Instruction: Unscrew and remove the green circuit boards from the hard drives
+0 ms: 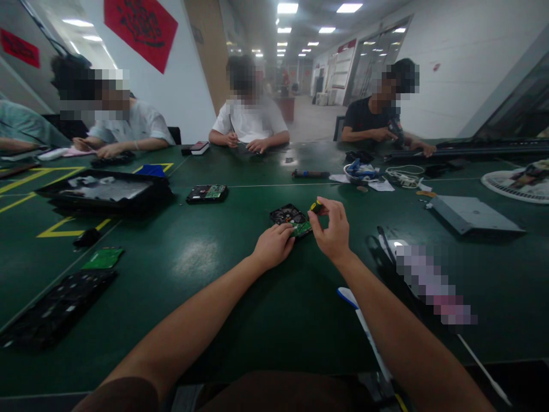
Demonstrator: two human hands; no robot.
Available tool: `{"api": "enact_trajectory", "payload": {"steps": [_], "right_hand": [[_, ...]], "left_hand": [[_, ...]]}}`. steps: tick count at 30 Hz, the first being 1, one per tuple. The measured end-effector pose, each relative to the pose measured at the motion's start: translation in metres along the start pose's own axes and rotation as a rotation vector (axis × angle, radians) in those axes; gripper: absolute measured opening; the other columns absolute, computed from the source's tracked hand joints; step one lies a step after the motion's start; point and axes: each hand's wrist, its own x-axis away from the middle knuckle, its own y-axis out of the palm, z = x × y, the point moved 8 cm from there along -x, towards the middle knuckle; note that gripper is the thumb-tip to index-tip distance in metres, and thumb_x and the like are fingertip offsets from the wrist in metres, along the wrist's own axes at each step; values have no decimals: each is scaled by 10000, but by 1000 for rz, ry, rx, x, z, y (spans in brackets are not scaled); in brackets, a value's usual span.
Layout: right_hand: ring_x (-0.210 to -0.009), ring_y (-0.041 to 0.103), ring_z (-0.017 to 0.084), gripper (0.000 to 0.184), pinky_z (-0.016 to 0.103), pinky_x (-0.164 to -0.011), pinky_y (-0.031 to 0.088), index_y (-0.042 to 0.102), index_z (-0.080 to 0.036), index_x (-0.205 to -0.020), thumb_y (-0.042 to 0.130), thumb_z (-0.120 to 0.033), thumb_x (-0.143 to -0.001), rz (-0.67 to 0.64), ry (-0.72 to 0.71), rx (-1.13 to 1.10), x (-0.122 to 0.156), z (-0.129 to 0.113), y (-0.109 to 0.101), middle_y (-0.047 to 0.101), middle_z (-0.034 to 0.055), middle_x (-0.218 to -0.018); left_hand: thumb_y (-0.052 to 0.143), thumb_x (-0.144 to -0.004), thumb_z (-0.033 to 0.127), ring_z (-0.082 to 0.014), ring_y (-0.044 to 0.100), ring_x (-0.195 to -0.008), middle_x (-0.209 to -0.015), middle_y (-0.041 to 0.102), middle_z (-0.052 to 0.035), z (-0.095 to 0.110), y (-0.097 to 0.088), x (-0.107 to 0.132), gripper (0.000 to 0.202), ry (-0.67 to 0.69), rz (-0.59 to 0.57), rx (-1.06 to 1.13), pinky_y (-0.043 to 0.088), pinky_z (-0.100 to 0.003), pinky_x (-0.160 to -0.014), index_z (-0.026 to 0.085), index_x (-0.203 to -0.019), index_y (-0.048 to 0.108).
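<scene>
My left hand (275,246) rests on the green table with its fingers curled against the near side of a hard drive (288,214). The drive is dark, and a green circuit board shows along its right side. My right hand (333,233) pinches a short screwdriver (316,206) with a yellow and black handle, held just above and to the right of the drive. The screwdriver's tip is hard to make out. Further left lies another hard drive (207,193), its green board facing up.
A black tray (107,189) and a loose green circuit board (103,258) lie left, near a long black part (60,306). To the right are a grey metal box (476,216), a bowl (360,173) with blue items and a white fan grille (518,189). Several people sit opposite.
</scene>
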Motion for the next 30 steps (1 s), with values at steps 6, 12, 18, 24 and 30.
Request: {"api": "enact_trajectory", "payload": {"steps": [6,12,18,24,30], "right_hand": [[-977,687,236,424,448,-866,622,505,-243,-1382,598,-268,-970,16,25,2,1,5,-1,642,116,-1240],[-1052,670,260,417,463,-880,621,523,-260,-1378,598,-310,-971,-16,6,18,1,2,1,653,109,-1221],[-1019,687,257,437,467,-879,624,496,-232,-1398,583,-305,-976,32,39,17,1,6,-1,643,132,-1268],[-1049,664,251,399,451,-874,624,540,-248,-1349,619,-279,-959,6,-21,29,0,-2,-1,641,110,-1208],[-1005,695,247,426,451,-859,635,500,-229,-1376,600,-293,-967,24,54,-27,2,8,-1,642,133,-1256]], "left_hand": [[500,-1011,304,-268,617,-1200,-1339,652,-103,0,0,0,331,-1,-6,-3,543,-430,-1029,166,-1286,622],[509,-1006,298,-266,618,-1205,-1342,651,-96,-1,3,0,324,-3,-1,0,541,-429,-1032,176,-1283,622],[501,-1011,305,-267,621,-1194,-1343,651,-96,-1,3,0,325,-4,-7,-11,541,-429,-1034,171,-1280,625],[502,-1010,301,-263,619,-1201,-1339,653,-99,0,0,0,326,-4,-8,-3,541,-429,-1035,177,-1287,621],[507,-1006,293,-267,621,-1210,-1338,652,-101,0,0,0,320,-4,-7,9,549,-436,-1020,189,-1286,622]]}}
